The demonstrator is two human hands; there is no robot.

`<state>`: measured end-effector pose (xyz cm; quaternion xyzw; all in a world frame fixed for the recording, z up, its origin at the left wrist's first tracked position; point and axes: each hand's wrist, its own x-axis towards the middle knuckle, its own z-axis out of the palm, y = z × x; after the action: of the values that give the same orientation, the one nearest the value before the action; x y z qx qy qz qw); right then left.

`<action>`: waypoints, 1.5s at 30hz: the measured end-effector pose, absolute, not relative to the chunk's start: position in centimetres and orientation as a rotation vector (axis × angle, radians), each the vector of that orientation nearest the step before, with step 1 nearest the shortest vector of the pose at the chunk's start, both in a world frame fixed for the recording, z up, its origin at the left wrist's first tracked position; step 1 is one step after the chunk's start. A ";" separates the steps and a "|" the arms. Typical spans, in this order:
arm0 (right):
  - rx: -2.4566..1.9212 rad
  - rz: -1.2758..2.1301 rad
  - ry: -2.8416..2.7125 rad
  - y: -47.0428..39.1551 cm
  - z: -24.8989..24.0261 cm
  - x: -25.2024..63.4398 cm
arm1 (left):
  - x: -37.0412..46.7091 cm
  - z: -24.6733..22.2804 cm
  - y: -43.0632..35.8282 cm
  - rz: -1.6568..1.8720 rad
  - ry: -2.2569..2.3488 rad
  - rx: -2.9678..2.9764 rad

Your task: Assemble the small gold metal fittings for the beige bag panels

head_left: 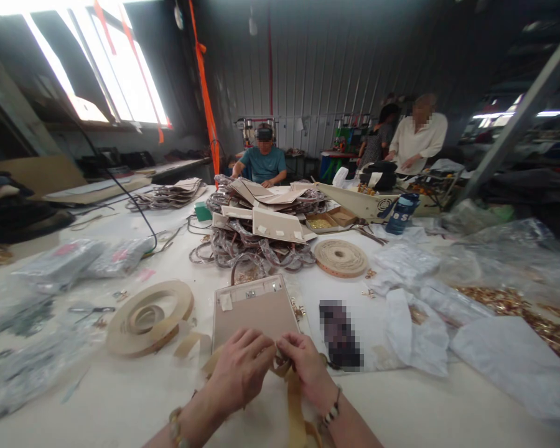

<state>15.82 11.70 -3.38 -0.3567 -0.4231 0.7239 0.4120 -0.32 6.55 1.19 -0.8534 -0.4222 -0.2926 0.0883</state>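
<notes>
My left hand and my right hand come together at the near edge of a beige bag panel. Fingers of both are curled, pinching a strip of tan tape between them; its free end hangs down toward me. Something small and dark shows at the fingertips, too small to name. The panel lies flat, with a brown handle loop at its far edge and small metal fittings along its top. Left of it rests a large roll of tan tape, its loose end reaching toward the panel.
A heap of bag panels with wrapped handles rises ahead. Another tape roll, a blurred-out dark object, a blue bottle and plastic bags lie right. Wrapped packets sit left. Co-workers are beyond the table.
</notes>
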 end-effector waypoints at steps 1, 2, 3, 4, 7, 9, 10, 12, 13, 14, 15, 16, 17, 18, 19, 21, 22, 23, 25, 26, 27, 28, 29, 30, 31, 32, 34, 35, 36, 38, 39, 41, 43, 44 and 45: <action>-0.895 1.810 -1.016 11.9 -3.5 15.9 | -0.2 1.1 6.5 -0.966 -1.259 -2.533; -0.905 1.781 -0.988 12.0 -3.5 15.9 | -0.1 1.1 6.6 -1.091 -1.303 -2.513; -0.923 1.741 -0.972 12.1 -3.4 16.0 | -0.3 1.1 6.8 -1.233 -1.397 -2.473; -0.944 1.707 -0.961 12.2 -3.3 16.1 | -0.6 1.1 7.2 -1.384 -1.546 -2.402; -1.012 1.685 -0.983 12.2 -2.9 16.3 | -2.5 1.0 9.4 -1.781 -2.153 -1.948; -1.041 1.693 -1.048 12.1 -2.8 16.3 | -4.2 0.7 11.1 -1.890 -2.390 -1.673; -1.041 1.687 -1.082 12.0 -2.8 16.3 | -4.9 0.5 12.0 -1.895 -2.434 -1.626; -1.026 1.669 -1.128 12.0 -2.9 16.2 | -6.1 0.1 13.5 -1.845 -2.457 -1.654; -1.023 1.658 -1.147 12.0 -3.0 16.2 | -6.4 -0.1 14.2 -1.802 -2.463 -1.698; -1.029 1.645 -1.172 12.1 -3.1 16.3 | -6.6 -0.1 14.8 -1.745 -2.465 -1.755; -1.045 1.629 -1.201 12.1 -3.1 16.3 | -6.8 0.0 15.4 -1.674 -2.459 -1.828; -1.069 1.612 -1.231 12.2 -3.2 16.4 | -6.9 0.1 15.9 -1.590 -2.446 -1.915; -1.089 1.594 -1.257 12.2 -3.2 16.5 | -7.0 0.4 16.5 -1.494 -2.423 -2.013; -1.097 1.578 -1.270 12.3 -3.1 16.5 | -7.2 0.8 17.0 -1.390 -2.389 -2.121; -1.091 1.567 -1.270 12.3 -3.1 16.6 | -7.4 1.2 17.5 -1.283 -2.344 -2.232; -1.049 1.551 -1.252 12.3 -2.9 16.6 | -7.7 2.0 18.5 -1.065 -2.226 -2.440; -1.026 1.543 -1.245 12.3 -2.8 16.5 | -7.9 2.4 19.0 -0.959 -2.164 -2.521; -1.009 1.536 -1.243 12.3 -2.7 16.5 | -8.0 2.7 19.4 -0.858 -2.106 -2.582; -0.998 1.544 -1.247 12.3 -2.6 16.5 | -8.0 3.1 20.1 -0.679 -2.010 -2.640; -1.002 1.562 -1.243 12.2 -2.6 16.5 | -7.9 3.2 20.3 -0.606 -1.972 -2.643; -1.008 1.589 -1.232 12.2 -2.6 16.5 | -7.8 3.3 20.4 -0.547 -1.939 -2.633; -1.014 1.622 -1.215 12.2 -2.5 16.5 | -7.7 3.3 20.5 -0.501 -1.911 -2.612; -1.021 1.652 -1.198 12.2 -2.5 16.5 | -7.6 3.2 20.4 -0.471 -1.888 -2.581; -1.026 1.678 -1.182 12.1 -2.5 16.5 | -7.4 3.1 20.2 -0.455 -1.872 -2.539; -1.028 1.693 -1.164 12.1 -2.5 16.5 | -7.3 3.0 19.9 -0.447 -1.861 -2.491; -1.024 1.700 -1.143 12.1 -2.5 16.5 | -7.2 2.7 19.6 -0.440 -1.851 -2.448; -0.999 1.712 -1.092 12.2 -2.5 16.5 | -7.2 2.1 18.7 -0.410 -1.811 -2.411; -0.984 1.721 -1.070 12.2 -2.6 16.4 | -7.2 1.6 18.2 -0.384 -1.779 -2.422; -0.969 1.731 -1.055 12.2 -2.7 16.4 | -7.2 1.0 17.7 -0.356 -1.742 -2.444; -0.958 1.741 -1.067 12.3 -3.0 16.4 | -7.4 -0.4 16.8 -0.312 -1.681 -2.487; -0.964 1.734 -1.089 12.3 -3.1 16.3 | -7.5 -1.1 16.5 -0.295 -1.666 -2.496; -0.992 1.708 -1.149 12.3 -3.4 16.4 | -7.8 -2.1 16.0 -0.244 -1.668 -2.489; -1.026 1.677 -1.211 12.2 -3.4 16.4 | -8.0 -2.5 15.8 -0.186 -1.703 -2.472; -1.046 1.659 -1.236 12.1 -3.3 16.4 | -8.0 -2.3 15.7 -0.185 -1.729 -2.463; -1.068 1.639 -1.256 12.0 -3.1 16.5 | -7.9 -1.9 15.5 -0.221 -1.758 -2.460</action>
<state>16.48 12.02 -3.10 -0.4216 -0.4958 0.6472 0.3970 -7.90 15.52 -1.91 -0.8102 -0.5790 -0.0728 0.0552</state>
